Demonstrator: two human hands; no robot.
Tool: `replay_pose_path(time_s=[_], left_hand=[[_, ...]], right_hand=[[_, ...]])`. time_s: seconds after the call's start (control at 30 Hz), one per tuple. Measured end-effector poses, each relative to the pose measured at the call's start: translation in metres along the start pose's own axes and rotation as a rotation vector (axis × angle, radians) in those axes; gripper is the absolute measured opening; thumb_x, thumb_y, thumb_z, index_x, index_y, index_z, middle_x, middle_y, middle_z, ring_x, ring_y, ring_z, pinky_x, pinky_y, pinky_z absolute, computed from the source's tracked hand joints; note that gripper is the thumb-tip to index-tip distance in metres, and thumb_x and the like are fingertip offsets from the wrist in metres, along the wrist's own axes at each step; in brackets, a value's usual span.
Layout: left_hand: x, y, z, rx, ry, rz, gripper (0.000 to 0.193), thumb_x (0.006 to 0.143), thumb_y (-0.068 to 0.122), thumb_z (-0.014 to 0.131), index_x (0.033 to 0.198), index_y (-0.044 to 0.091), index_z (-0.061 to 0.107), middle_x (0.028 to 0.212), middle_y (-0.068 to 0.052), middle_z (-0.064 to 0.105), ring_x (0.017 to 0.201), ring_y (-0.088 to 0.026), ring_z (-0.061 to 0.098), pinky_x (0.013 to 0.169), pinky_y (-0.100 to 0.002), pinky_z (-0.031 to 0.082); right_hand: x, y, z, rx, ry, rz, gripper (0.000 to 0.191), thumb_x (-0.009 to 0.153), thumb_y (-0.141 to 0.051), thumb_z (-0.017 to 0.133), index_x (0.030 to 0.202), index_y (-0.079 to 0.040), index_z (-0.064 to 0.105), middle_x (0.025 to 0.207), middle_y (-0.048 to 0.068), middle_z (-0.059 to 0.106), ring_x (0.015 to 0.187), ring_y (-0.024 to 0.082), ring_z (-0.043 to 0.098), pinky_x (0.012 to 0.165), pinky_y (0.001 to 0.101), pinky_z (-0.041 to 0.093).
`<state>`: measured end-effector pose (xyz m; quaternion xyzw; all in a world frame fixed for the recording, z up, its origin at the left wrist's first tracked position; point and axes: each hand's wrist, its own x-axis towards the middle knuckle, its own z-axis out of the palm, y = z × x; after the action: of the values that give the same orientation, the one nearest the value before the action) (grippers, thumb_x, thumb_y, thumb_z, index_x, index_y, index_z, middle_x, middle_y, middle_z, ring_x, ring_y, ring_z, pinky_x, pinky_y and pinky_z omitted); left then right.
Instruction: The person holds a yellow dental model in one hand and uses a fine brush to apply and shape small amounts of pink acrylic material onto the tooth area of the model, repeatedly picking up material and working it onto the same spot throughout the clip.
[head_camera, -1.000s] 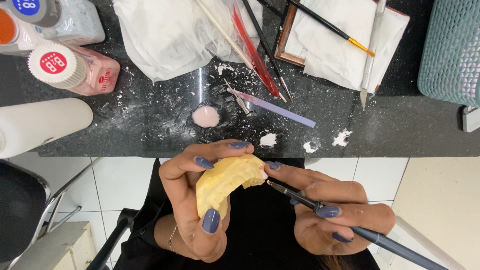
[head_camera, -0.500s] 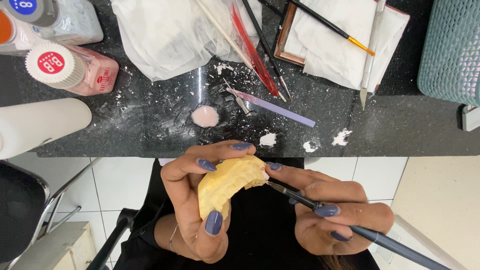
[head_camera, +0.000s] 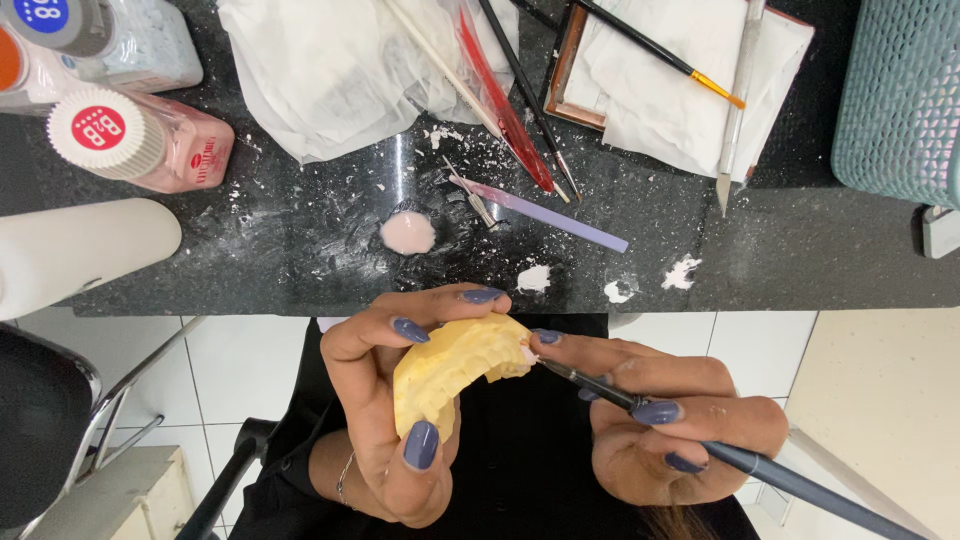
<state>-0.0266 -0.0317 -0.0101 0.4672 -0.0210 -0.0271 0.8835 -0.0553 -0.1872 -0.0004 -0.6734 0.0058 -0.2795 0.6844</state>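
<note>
Left hand (head_camera: 385, 420): grip clamped on yellow dental cast (head_camera: 450, 372), thumb below, fingers over top.
Right hand (head_camera: 680, 425): grip closed on thin brush (head_camera: 700, 440), tip touching cast's right end.
Cast position: held off the bench (head_camera: 300, 250), just below its front edge, over the lap.
Bench: pink blob (head_camera: 407, 232), lilac-handled tool (head_camera: 545, 208), white crumbs.

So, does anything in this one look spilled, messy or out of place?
Yes: white crumbs and smears lie scattered over the dark countertop, near a small pink blob. A pink bottle lies on its side. The left hand holds the yellow cast; the right hand holds a brush, nothing odd.
</note>
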Motion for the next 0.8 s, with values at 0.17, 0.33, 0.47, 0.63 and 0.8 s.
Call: replay_pose_path(time_s=[0.17, 0.33, 0.47, 0.63, 0.8], left_hand=[[0.0015, 0.0008, 0.0022, -0.007, 0.001, 0.011, 0.041, 0.108, 0.027, 0.057, 0.136, 0.004, 0.036, 0.133, -0.03, 0.056, 0.123, -0.037, 0.06, 0.106, -0.049, 0.057], [0.0027, 0.0019, 0.003, 0.039, 0.021, 0.001, 0.044, 0.103, 0.028, 0.056, 0.134, 0.005, 0.036, 0.132, -0.031, 0.056, 0.123, -0.04, 0.062, 0.11, -0.054, 0.057], [0.0013, 0.0018, 0.0028, 0.024, 0.006, 0.016, 0.04, 0.109, 0.027, 0.057, 0.136, 0.005, 0.037, 0.129, -0.029, 0.056, 0.122, -0.036, 0.061, 0.11, -0.05, 0.054], [-0.0007, 0.0007, 0.0021, 0.018, 0.008, 0.02, 0.041, 0.109, 0.027, 0.057, 0.136, 0.004, 0.037, 0.128, -0.029, 0.056, 0.121, -0.036, 0.061, 0.11, -0.05, 0.053], [-0.0007, 0.0002, 0.0012, 0.017, 0.004, 0.022, 0.041, 0.109, 0.027, 0.057, 0.136, 0.004, 0.036, 0.13, -0.03, 0.056, 0.122, -0.036, 0.061, 0.11, -0.05, 0.054]], right_hand=[[-0.0018, 0.0007, -0.0029, 0.048, -0.007, 0.039, 0.024, 0.112, -0.028, 0.043, 0.115, -0.004, 0.037, 0.096, 0.019, 0.059, 0.075, 0.038, 0.078, 0.072, 0.0573, 0.067], [-0.0029, 0.0007, -0.0057, 0.067, -0.046, 0.026, 0.024, 0.113, -0.027, 0.043, 0.117, -0.004, 0.038, 0.1, 0.02, 0.06, 0.079, 0.041, 0.078, 0.072, 0.0548, 0.068], [-0.0029, -0.0011, -0.006, 0.005, -0.071, 0.025, 0.023, 0.113, -0.027, 0.043, 0.117, -0.004, 0.037, 0.101, 0.02, 0.06, 0.084, 0.043, 0.077, 0.072, 0.0532, 0.068], [-0.0026, -0.0033, -0.0045, -0.034, -0.061, 0.022, 0.023, 0.113, -0.027, 0.041, 0.117, -0.004, 0.037, 0.102, 0.019, 0.06, 0.084, 0.041, 0.079, 0.071, 0.0504, 0.069], [-0.0028, -0.0078, -0.0057, -0.094, -0.089, 0.058, 0.022, 0.112, -0.024, 0.046, 0.119, -0.005, 0.037, 0.105, 0.017, 0.06, 0.084, 0.04, 0.08, 0.072, 0.0475, 0.069]])
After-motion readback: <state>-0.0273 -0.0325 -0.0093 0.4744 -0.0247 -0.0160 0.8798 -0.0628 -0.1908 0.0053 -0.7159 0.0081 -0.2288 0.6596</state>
